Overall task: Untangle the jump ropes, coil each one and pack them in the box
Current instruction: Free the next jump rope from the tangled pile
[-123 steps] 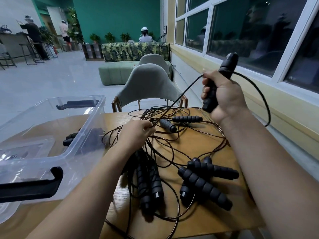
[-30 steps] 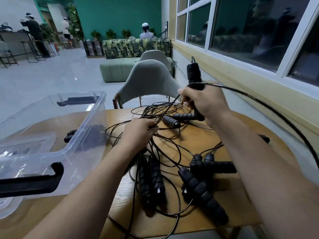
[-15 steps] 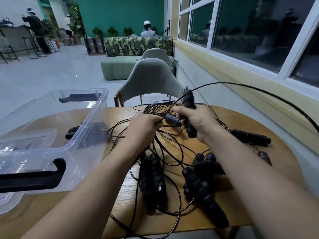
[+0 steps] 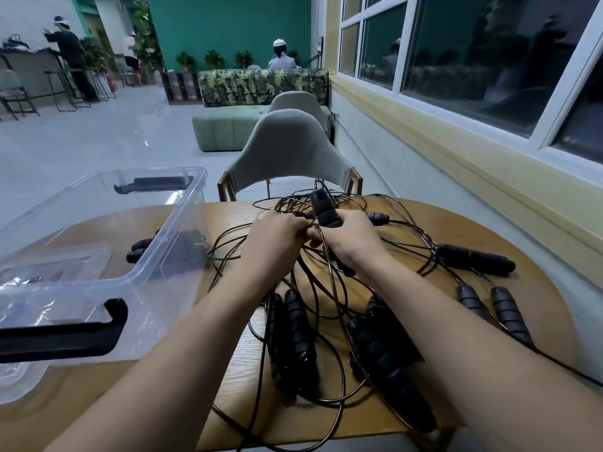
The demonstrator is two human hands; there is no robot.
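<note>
A tangle of thin black jump rope cords (image 4: 329, 288) with several ribbed black handles covers the wooden table (image 4: 228, 370). My right hand (image 4: 349, 239) grips one black handle (image 4: 323, 208) upright over the middle of the tangle. My left hand (image 4: 274, 239) is right beside it, fingers curled round cords where the two hands meet. A pair of handles (image 4: 293, 331) lies under my left forearm, and another handle pile (image 4: 388, 357) lies under my right arm. The clear plastic box (image 4: 169, 243) stands open on the left, with black handles (image 4: 143, 249) showing through its wall.
More handles lie on the table's right side, one (image 4: 473, 259) alone and two (image 4: 502, 308) near the edge. A cord trails off the right edge. A grey chair (image 4: 290, 151) stands behind the table. The windowed wall runs along the right.
My right hand has come down from high on the right with the handle and now meets my left hand over the tangle. The long cord loop has dropped onto the table's right side.
</note>
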